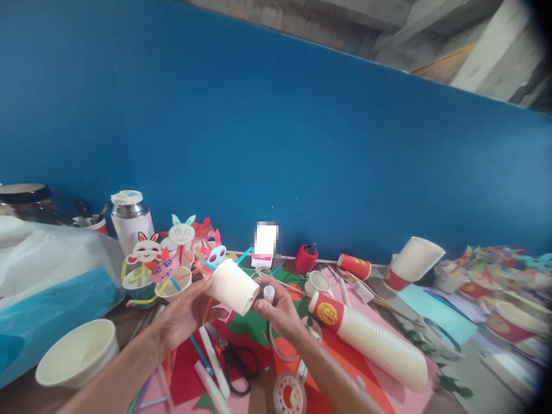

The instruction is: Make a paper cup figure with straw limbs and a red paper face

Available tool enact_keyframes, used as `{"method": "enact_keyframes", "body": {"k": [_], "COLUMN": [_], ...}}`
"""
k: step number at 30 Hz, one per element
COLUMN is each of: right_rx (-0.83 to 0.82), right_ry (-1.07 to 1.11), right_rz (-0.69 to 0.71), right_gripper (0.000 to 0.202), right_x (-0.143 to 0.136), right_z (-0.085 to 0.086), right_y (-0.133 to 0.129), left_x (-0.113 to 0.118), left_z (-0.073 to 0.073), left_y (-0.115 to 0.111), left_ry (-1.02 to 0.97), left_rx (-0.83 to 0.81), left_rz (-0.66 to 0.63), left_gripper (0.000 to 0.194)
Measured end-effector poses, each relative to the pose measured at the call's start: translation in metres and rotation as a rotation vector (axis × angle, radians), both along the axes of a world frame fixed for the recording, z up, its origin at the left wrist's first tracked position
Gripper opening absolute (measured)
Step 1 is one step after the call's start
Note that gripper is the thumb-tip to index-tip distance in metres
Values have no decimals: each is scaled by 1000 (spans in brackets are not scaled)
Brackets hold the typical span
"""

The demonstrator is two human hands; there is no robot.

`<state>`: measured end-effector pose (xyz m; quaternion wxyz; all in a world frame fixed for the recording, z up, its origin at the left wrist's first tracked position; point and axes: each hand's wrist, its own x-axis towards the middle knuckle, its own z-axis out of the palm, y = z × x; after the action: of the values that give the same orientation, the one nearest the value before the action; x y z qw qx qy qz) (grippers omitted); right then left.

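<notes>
My left hand (190,307) is wrapped round a white paper cup (233,286), which lies tilted on its side in the air above the table. At the cup's right end, the fingers of my right hand (278,305) are curled round a short white cylinder (268,294); whether it is a cap or a tube end, I cannot tell. A small red mark shows near that end of the cup. Below my hands lie black-handled scissors (241,368), white marker-like sticks (214,362) and a roll of clear tape (290,394) on coloured paper.
Paper animal figures (181,233) stand in cups at the left, near a thermos (133,221) and a white bowl (77,353). A long stack of paper cups (379,342) lies at the right. Behind everything rises a blue wall (276,126).
</notes>
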<state>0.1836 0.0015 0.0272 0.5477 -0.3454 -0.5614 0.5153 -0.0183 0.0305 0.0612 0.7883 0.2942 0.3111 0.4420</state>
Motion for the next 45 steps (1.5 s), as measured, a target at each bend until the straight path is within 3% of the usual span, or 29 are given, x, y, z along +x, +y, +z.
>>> {"method": "enact_keyframes", "body": {"k": [5,9,13,17,21,25,31,34,37,39,42,45], "right_rx": [10,93,171,253,321,339,464,473,440,386,281,243], "right_ry": [-52,-158,-416,-771,-984,-937,-1007,-1067,-1112,-1125,-1161,-1190], "right_rz": [-11,-65,-35,-15,-169,-354,-71,-43,-101,-188,-306,-311], "right_gripper": [49,45,45,46,27,15,29,17,13,13,14,14], "right_x": [5,24,40,39,39,42,22,16,21,28,35,31], "right_z": [4,23,41,47,51,58,45,34,33,35,40,39], "right_y": [1,2,-1,-5,-9,-15,-18,-13,-8,-6,-5,-5], "left_x": [-2,1,6,7,7,11,15,14,11,8,5,4], "left_z": [-4,2,3,-4,-10,-17,-30,-31,-29,-27,-25,-24], "left_y": [0,-5,-6,-5,-5,-6,-7,-5,-2,0,2,2], "left_ry": [49,158,363,621,663,755,986,970,856,788,790,810], "left_rx": [74,252,421,573,614,696,824,821,787,760,732,740], "left_rz": [-27,-42,45,109,147,95,-16,-54,-90,-13,219,335], "left_gripper": [19,24,29,27,38,62,70,76,76,64,43,37]}}
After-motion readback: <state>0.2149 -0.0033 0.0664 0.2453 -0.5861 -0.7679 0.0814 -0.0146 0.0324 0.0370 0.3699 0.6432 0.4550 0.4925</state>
